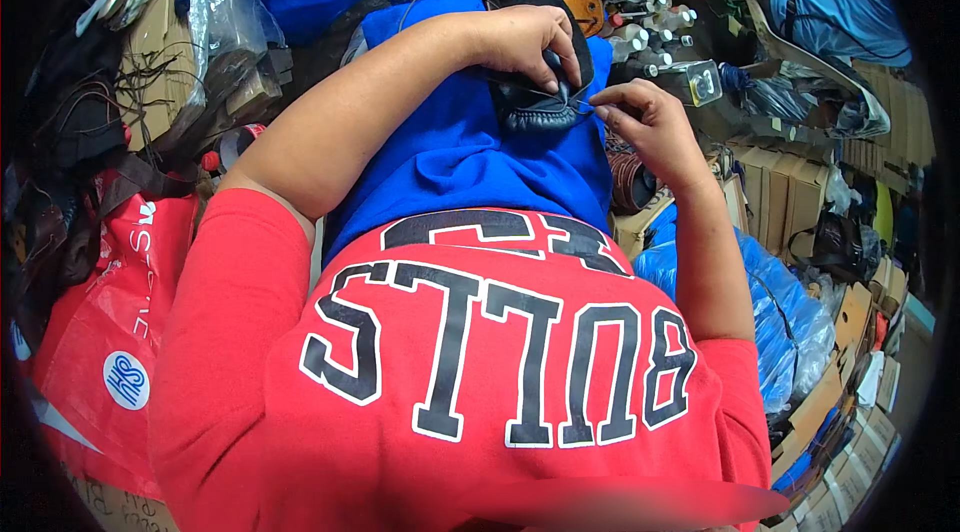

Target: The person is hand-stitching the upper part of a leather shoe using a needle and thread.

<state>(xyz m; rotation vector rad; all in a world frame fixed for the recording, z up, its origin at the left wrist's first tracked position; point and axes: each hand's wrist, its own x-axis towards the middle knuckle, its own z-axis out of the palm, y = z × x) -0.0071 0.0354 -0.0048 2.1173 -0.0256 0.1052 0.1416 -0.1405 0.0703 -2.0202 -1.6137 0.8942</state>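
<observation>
A black leather shoe (537,119) lies across my lap on blue cloth, its gathered, stitched toe toward me and its opening facing away. My left hand (528,42) comes over the shoe from the left, its fingers bent down and gripping the upper. Just right of the toe, my right hand (648,122) is closed, with thumb and forefinger pinching a thin thread (583,104) that runs to the shoe. Whether a needle is also in those fingertips is too small to tell. Part of the shoe's upper is hidden beneath my left hand.
Blue cloth (470,167) covers my lap. Clear plastic bottles (655,27) stand beyond my right hand, near a person in blue (840,2). At right lie blue plastic bags (770,312) and cardboard (785,187). A red bag (115,332) lies at left.
</observation>
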